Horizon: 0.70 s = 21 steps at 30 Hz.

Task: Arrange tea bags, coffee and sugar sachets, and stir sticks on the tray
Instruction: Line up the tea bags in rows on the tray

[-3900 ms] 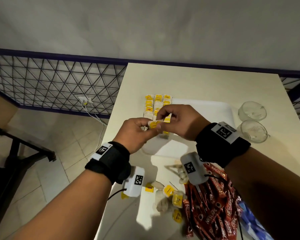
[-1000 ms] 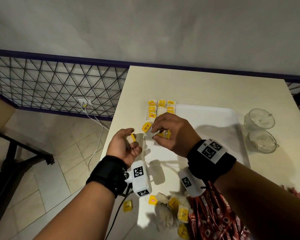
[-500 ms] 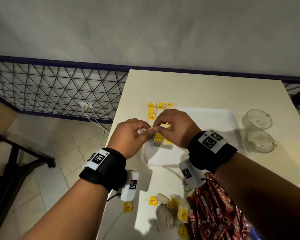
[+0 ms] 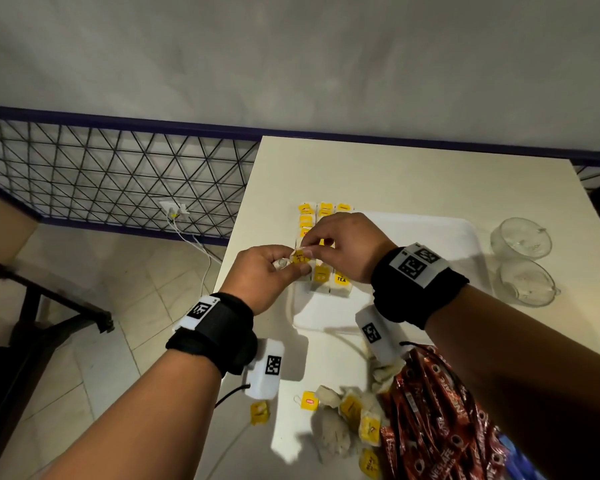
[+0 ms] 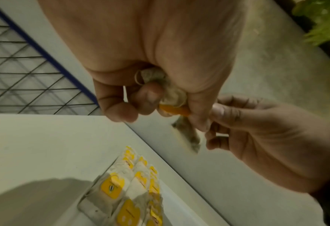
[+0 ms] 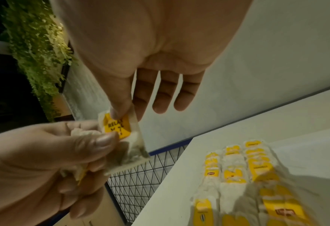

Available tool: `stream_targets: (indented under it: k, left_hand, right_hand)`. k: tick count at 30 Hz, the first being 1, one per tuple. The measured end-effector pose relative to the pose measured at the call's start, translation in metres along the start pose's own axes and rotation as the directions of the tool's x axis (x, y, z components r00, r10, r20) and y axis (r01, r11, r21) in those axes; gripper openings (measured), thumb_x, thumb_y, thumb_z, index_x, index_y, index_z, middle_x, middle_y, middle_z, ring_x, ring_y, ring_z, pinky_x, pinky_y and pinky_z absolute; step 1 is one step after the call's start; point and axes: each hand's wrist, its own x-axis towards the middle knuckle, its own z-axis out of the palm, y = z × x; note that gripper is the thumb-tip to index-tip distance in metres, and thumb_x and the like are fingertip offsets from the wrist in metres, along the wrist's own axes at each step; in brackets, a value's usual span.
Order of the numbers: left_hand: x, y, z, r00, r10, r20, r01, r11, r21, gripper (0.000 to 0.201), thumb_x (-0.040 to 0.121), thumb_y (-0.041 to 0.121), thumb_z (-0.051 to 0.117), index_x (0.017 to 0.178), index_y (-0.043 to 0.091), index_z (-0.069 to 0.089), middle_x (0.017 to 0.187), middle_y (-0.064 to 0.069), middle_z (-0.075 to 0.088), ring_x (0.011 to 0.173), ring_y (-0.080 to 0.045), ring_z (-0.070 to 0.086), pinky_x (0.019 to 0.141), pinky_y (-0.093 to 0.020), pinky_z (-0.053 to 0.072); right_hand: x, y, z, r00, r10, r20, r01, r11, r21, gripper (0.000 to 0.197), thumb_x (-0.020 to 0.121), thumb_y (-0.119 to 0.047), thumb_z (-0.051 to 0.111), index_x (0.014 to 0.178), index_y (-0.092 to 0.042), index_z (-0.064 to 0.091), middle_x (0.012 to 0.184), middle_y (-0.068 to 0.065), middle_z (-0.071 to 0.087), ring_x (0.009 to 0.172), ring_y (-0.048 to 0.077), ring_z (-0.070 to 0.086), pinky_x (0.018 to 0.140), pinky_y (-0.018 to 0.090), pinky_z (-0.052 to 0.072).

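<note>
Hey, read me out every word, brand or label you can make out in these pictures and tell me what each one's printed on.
"RELAX" on the yellow tag of the held tea bag; smaller print under it unreadable.
"TEA" on a tea bag on the tray.
"NESCAFE" on the red coffee sachets.
Square coded markers on the wrist bands: no words.
Other tags: too blurred.

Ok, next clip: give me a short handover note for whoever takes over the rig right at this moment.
Left hand: grips a crumpled tea bag and pinches the yellow-tagged tea bag.
Right hand: thumb and forefinger pinch the top of that same bag; the other fingers are straight.
Both hands are above the near left part of the tray.
Done: three columns of tea bags lie along the tray's left side.
Left: place the held bags, then the loose tea bags and red coffee sachets on the table near the person. Blue packets show at the frame edge; no stir sticks in view.
</note>
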Motion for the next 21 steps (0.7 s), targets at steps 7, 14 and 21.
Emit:
stream_targets:
  k: [7,14,21]
  left_hand:
    - [0.000,-0.041,0.000,0.979,-0.193,-0.059,0.196,0.979,0.051,0.017,0.081,0.033,0.076,0.068,0.036,0.065,0.062,0.024,0.062,0.058,0.006,0.054,0.055,-0.011,0.037]
    - [0.001,-0.061,0.016,0.957,-0.289,0.017,0.276,0.930,0.243,0.008,0.087,0.031,0.067,0.083,0.025,0.071,0.091,0.003,0.071,0.089,-0.018,0.062,0.076,-0.024,0.045]
    - [0.003,-0.079,0.034,0.929,-0.352,0.111,0.290,0.883,0.369,0.034,0.086,0.037,0.066,0.062,0.021,0.048,0.070,-0.001,0.061,0.075,-0.026,0.056,0.070,-0.031,0.048]
  right_hand:
    - [0.013,0.016,0.027,0.977,0.164,0.135,-0.166,0.986,0.006,0.015,0.090,-0.026,0.062,0.099,-0.020,0.073,0.099,-0.006,0.070,0.085,0.007,0.055,0.075,0.017,0.035]
    - [0.018,0.032,0.068,0.900,0.260,0.349,-0.271,0.962,-0.018,0.018,0.088,-0.018,0.064,0.104,-0.014,0.070,0.097,0.001,0.068,0.093,0.015,0.058,0.072,0.014,0.035]
    - [0.037,0.043,0.084,0.915,0.350,0.203,-0.347,0.936,-0.049,0.007,0.084,-0.018,0.062,0.082,-0.021,0.068,0.089,0.003,0.070,0.090,0.026,0.063,0.081,0.035,0.051]
